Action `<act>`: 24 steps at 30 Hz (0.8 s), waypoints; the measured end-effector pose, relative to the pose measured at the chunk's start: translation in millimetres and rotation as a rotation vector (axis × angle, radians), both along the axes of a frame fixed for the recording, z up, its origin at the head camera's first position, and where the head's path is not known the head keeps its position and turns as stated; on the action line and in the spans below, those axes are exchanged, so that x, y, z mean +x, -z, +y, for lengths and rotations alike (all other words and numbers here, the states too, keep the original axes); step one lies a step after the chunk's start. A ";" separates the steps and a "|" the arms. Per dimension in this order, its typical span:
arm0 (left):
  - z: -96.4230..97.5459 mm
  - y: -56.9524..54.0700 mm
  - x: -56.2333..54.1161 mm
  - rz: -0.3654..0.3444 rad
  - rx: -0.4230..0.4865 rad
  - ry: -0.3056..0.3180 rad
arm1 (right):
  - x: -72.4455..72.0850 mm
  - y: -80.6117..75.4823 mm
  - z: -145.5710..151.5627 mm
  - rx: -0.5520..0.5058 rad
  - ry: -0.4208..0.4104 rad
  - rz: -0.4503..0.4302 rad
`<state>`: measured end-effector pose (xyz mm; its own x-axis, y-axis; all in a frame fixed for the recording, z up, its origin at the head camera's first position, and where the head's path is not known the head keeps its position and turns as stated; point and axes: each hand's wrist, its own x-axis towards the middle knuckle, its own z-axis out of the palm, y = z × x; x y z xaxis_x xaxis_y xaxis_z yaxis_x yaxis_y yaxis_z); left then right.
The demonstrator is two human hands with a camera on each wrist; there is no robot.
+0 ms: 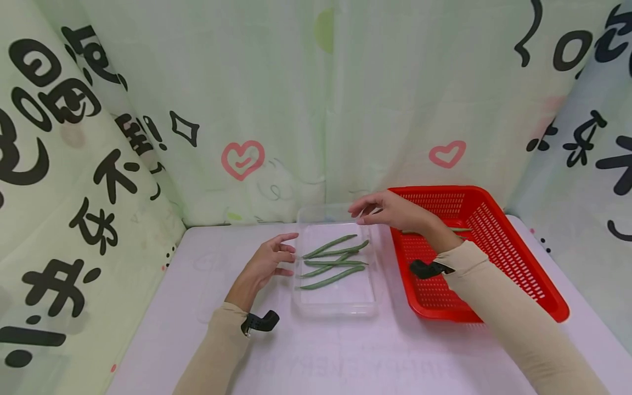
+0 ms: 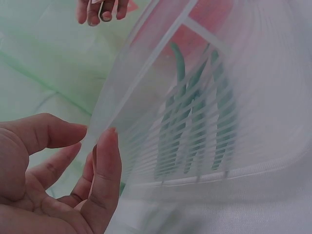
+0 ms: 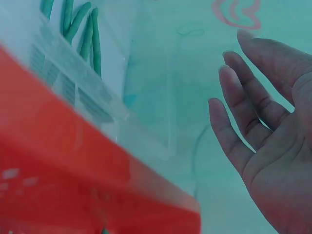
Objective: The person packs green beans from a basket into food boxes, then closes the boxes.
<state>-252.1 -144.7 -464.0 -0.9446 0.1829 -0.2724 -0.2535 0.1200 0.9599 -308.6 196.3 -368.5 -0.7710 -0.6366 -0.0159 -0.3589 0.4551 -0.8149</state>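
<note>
A clear plastic container (image 1: 348,299) sits mid-table with several green beans (image 1: 333,278) lying loosely crossed inside it. Beside its left wall is my left hand (image 1: 269,259), fingers gently bent and spread, nothing between them. In the left wrist view the thumb and fingertips (image 2: 108,146) come right up to the container's see-through side. My right hand (image 1: 387,211) hovers over the container's far right corner. Seen from the right wrist, that hand (image 3: 273,122) has loosely extended fingers and holds nothing. Its forearm passes above a red plastic basket (image 1: 535,274).
The red basket stands right of the container, with a few green beans (image 1: 460,229) in it, partly hidden by the right arm. A pale cloth covers the table (image 1: 316,356). Printed curtains (image 1: 296,109) hang behind and at both sides.
</note>
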 end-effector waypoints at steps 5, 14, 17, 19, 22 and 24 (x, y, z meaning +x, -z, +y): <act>-0.6 0.6 -1.6 -0.005 -0.010 0.003 | 0.5 1.6 22.0 0.026 0.075 0.015; 0.2 -0.4 -0.8 0.004 -0.014 -0.004 | 4.4 8.0 61.3 0.065 0.149 0.016; 0.8 -0.6 -0.5 -0.002 -0.012 -0.007 | 6.1 10.6 73.3 0.077 0.167 0.024; 1.0 -0.3 -0.1 -0.003 -0.012 -0.010 | 6.7 13.0 80.5 0.081 0.178 0.025; 1.2 0.1 0.5 0.001 -0.013 -0.009 | 7.2 17.2 90.4 0.079 0.194 0.014; 1.3 0.0 1.0 0.005 -0.014 -0.008 | 7.5 19.8 96.7 0.072 0.206 0.003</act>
<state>-251.1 -143.3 -463.9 -0.9474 0.1711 -0.2703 -0.2500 0.1313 0.9593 -301.0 293.0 -388.3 -0.8847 -0.4631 -0.0534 -0.2545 0.5757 -0.7771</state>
